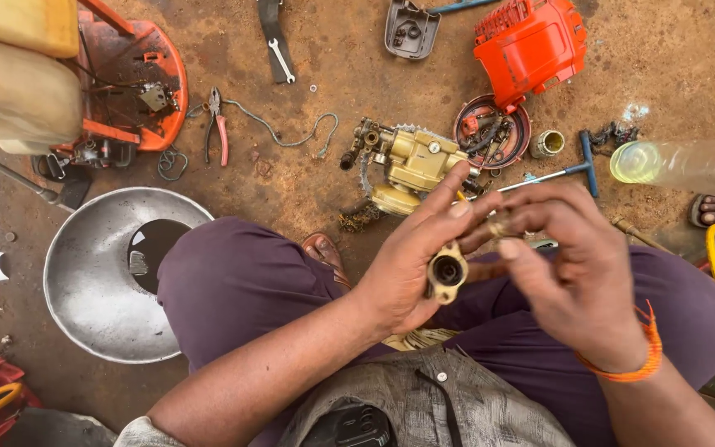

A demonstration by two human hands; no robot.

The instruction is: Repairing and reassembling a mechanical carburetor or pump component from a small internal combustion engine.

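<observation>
Two hands work a small brass fitting over the lap.

Left hand [411, 269] pinches the brass fitting [446, 271] at centre frame; right hand [577, 277], at 3 o'clock of it, nips a tiny brass piece [499, 225]. Both look rigid, light, likely greasy: best gripped by the flanks. Farther out, toward 12 o'clock, lies the brass pump body [411, 161].

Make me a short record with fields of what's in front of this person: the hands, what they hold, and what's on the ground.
Left hand: grips a brass fitting, open end toward the camera
Right hand: fingertips pinch a small brass piece
Ground ahead: brass pump body, orange engine cover, T-handle wrench
Ground left: pliers, metal bowl holding dark liquid
</observation>
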